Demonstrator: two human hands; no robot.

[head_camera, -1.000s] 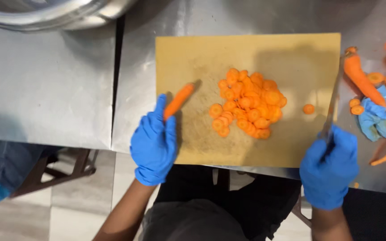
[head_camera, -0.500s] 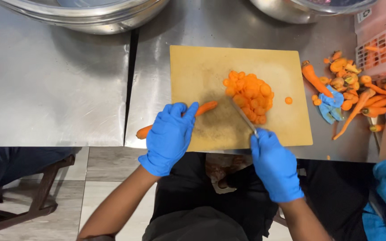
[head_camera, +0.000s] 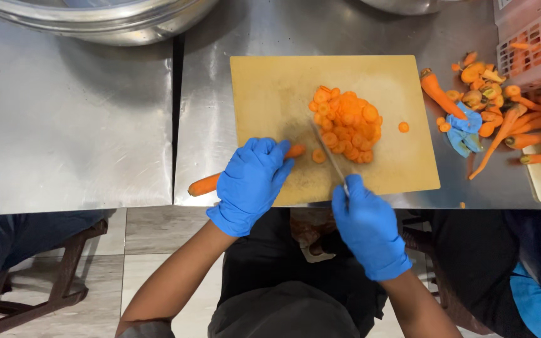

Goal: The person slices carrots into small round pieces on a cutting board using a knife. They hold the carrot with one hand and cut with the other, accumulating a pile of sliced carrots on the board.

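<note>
A whole carrot (head_camera: 211,183) is pinned under the left hand (head_camera: 250,182) at the near left corner of the tan cutting board (head_camera: 270,87); the gloved fingers are curled and pressed together over it, so that its thick end juts out past the board's left edge onto the steel bench (head_camera: 70,125), while its cut tip shows just beyond the fingertips, on the board. A knife (head_camera: 328,152) is gripped in the right hand (head_camera: 369,228) at the board's near edge; the fingers are wrapped tightly round the handle, which is hidden by the blue glove; the blade is laid slantwise across the board, its tip near the carrot's cut end. A loose slice (head_camera: 319,156) is seen just beside the blade; a heap of carrot rounds (head_camera: 347,122) is piled at the middle of the board, and a single round (head_camera: 403,127) is set apart towards the right edge. Beyond the board's right edge, carrots and trimmings (head_camera: 502,106) are scattered on the bench around a crumpled blue glove (head_camera: 464,128); a pink crate (head_camera: 530,37) is placed at the far right corner; the rim of a large metal bowl (head_camera: 95,19) is seen along the far edge.
</note>
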